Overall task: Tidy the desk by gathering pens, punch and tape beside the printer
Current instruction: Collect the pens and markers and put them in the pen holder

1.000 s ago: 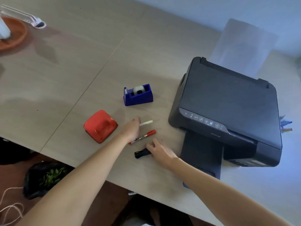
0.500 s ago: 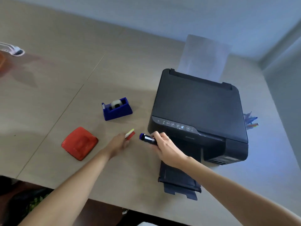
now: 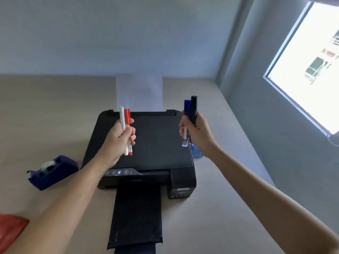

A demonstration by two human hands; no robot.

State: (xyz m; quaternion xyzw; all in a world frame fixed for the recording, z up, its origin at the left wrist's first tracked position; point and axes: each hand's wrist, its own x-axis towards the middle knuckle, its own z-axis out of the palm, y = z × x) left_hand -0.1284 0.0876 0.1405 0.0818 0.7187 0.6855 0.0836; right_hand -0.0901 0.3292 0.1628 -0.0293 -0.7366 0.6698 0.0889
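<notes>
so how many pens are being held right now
4: a white pen and red marker in the left hand, a blue marker and black marker in the right hand.

Above the black printer [image 3: 146, 143], the left hand [image 3: 117, 140] grips a white pen [image 3: 122, 123] and red marker [image 3: 127, 118] upright; the right hand [image 3: 197, 134] grips blue marker [image 3: 187, 109] and black marker [image 3: 194, 109].
</notes>
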